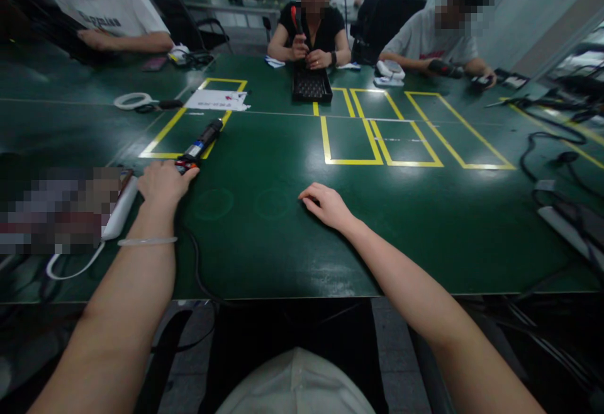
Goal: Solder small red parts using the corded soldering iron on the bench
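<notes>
My left hand [163, 182] is at the left of the green table, its fingers wrapped round the near end of an electric screwdriver [202, 143]. The tool is a dark cylinder with a blue and white label and some red near my fingers. It points away to the right, over a yellow tape outline. A black cord runs along the table beside my forearm. My right hand [326, 205] rests on the table near the middle, fingers loosely curled in with the thumb close to them. Nothing shows between them.
Yellow tape outlines [352, 162] mark the green table [264, 244]. A white paper [214, 100] and coiled white cable [132, 100] lie at left. A black tray [312, 85] stands before a person opposite. Black cables [533, 150] spread at right. Other people sit around the table.
</notes>
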The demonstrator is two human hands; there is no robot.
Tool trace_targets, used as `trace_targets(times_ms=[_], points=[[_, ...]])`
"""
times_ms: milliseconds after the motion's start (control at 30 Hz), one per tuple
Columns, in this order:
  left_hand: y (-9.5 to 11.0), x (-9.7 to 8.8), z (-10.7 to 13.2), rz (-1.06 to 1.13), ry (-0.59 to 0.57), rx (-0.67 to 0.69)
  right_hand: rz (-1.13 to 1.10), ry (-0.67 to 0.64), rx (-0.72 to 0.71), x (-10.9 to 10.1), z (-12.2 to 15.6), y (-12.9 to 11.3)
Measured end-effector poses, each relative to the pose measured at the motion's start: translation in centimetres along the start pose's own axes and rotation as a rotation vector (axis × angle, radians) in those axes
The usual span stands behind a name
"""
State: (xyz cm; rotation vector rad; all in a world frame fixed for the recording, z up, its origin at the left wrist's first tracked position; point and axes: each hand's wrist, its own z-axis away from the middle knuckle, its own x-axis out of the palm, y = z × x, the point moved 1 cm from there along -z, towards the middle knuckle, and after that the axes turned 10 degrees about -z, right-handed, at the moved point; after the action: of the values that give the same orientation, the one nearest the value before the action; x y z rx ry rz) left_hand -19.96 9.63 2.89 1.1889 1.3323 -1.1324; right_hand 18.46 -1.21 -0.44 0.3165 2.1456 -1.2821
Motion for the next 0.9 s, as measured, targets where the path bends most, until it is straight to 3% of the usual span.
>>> trace_targets(times_ms=[100,200,467,633,733,800,900], points=[[0.4,-0.5,0.8,-0.091,0.133,-0.175,-0.002,-0.003,-0.005,0.0,0.0,-0.1],[1.3,-1.1,1.3,-0.095,0.234,-0.158,-0.006,-0.006,-0.008,0.0,0.0,-0.1],[1.5,-0.8,1.4,-0.145,0.272,-0.036,0.000,-0.004,-0.009,0.1,0.0,0.1],[1.5,-0.9,1.5,-0.101,0.286,-0.070,0.000,-0.006,-0.009,0.1,0.0,0.0],[1.6,-1.1,1.2,0.044,0.379,-0.064,0.002,-0.007,-0.010,0.1,0.0,0.1],[2.2,-1.2,1.0,0.259,0.415,-0.018,0.008,-0.005,-0.009,0.2,-0.1,0.1],[4.3,-1.1,1.3,0.735,0.253,0.095,0.000,0.002,-0.001,0.2,-0.2,0.1]])
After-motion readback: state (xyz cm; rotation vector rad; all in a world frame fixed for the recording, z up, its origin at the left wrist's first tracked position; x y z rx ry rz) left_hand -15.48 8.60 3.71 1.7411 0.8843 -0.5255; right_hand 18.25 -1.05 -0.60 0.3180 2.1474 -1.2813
